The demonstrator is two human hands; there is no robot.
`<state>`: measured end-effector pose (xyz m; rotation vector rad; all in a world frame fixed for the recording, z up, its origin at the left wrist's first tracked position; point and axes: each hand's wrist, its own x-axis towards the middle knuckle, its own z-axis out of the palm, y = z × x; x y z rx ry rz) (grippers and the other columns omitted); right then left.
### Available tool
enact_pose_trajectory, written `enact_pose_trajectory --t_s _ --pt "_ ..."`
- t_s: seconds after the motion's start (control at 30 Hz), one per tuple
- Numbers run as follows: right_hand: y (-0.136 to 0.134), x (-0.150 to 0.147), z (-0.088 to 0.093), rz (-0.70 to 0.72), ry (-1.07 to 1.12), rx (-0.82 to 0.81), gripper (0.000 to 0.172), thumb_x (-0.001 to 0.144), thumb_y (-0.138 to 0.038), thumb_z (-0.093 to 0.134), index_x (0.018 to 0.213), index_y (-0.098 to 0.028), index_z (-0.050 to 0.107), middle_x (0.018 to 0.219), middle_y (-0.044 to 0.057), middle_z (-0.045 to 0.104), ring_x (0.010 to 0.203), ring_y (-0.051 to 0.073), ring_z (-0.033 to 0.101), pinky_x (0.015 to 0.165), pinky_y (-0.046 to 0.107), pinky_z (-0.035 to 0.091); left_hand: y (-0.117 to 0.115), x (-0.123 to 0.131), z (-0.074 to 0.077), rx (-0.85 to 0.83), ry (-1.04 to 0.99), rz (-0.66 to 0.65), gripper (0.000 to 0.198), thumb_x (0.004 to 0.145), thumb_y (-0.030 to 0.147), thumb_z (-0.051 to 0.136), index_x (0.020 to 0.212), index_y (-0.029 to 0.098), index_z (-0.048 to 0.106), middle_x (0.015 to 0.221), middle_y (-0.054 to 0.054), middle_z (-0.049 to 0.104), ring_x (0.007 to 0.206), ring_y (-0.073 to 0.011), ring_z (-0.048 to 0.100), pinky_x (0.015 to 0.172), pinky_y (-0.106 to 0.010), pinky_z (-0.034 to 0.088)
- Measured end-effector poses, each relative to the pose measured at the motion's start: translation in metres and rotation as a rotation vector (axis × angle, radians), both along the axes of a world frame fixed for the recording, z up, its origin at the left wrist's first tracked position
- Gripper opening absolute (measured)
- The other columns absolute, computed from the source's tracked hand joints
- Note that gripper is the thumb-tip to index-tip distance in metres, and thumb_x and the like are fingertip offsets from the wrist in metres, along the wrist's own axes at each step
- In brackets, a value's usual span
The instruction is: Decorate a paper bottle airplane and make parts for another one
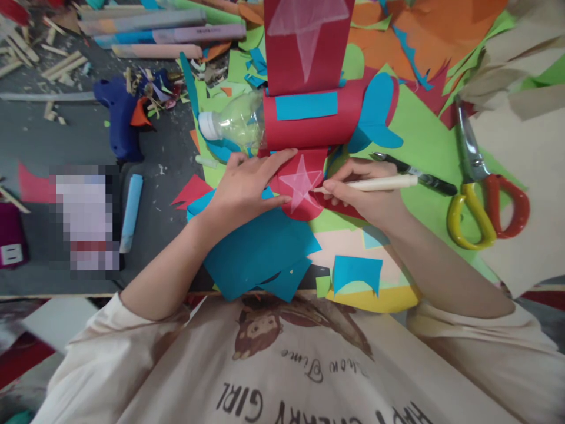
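A plastic bottle (241, 122) with a white cap lies on its side, wrapped in red paper (309, 134) with a blue strip and blue paper fins (377, 115) at its right end. Red paper wings stick out above and below it. On the lower red wing (304, 209) is a pale star. My left hand (251, 185) lies on that wing with fingers spread, left of the star. In my right hand (364, 185) is a white marker pen (388, 183), its tip touching the star's right side.
Scissors (481, 176) with yellow and red handles and a black pen (419, 172) lie to the right. A blue glue gun (123, 118), several markers (163, 33) and wood scraps are on the left. Blue paper sheets (260, 253) lie near the front edge.
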<state>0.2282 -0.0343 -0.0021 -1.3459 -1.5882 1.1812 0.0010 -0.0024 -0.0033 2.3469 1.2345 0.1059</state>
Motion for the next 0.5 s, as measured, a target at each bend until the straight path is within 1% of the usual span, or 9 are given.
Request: enact_pose_trajectory --t_s 0.1,0.27,0.5 --pt "-0.0012 -0.0018 -0.0001 0.007 -0.024 -0.03 0.033 0.082 -0.034 0.072 0.057 -0.023 0.055 0.055 -0.002 0.06 0.049 0.013 0.052 0.047 0.029 0.037 0.0001 0.0003 0.0004 -0.008 -0.001 0.002 0.067 0.088 0.039 0.064 0.149 0.026 0.04 0.114 -0.008 0.072 0.104 -0.0274 0.064 0.094 -0.038 0.035" --pt "-0.0021 -0.0036 0.0 0.009 -0.041 -0.036 0.028 0.081 -0.029 0.07 0.058 -0.022 0.055 0.056 -0.002 0.059 0.051 0.013 0.052 0.05 0.029 0.037 0.0003 0.0003 -0.0002 -0.004 -0.004 0.004 0.067 0.089 0.039 0.065 0.149 0.027 0.039 0.116 -0.007 0.071 0.106 -0.0275 0.064 0.093 -0.038 0.034" --pt "-0.0003 -0.0009 0.0008 0.058 -0.128 -0.027 0.026 0.077 -0.024 0.067 0.056 -0.021 0.053 0.053 -0.003 0.057 0.049 0.011 0.045 0.05 0.027 0.036 -0.0005 0.0006 0.0007 -0.006 0.001 0.002 0.067 0.089 0.037 0.065 0.149 0.023 0.041 0.115 -0.008 0.071 0.107 -0.0286 0.064 0.092 -0.038 0.033"
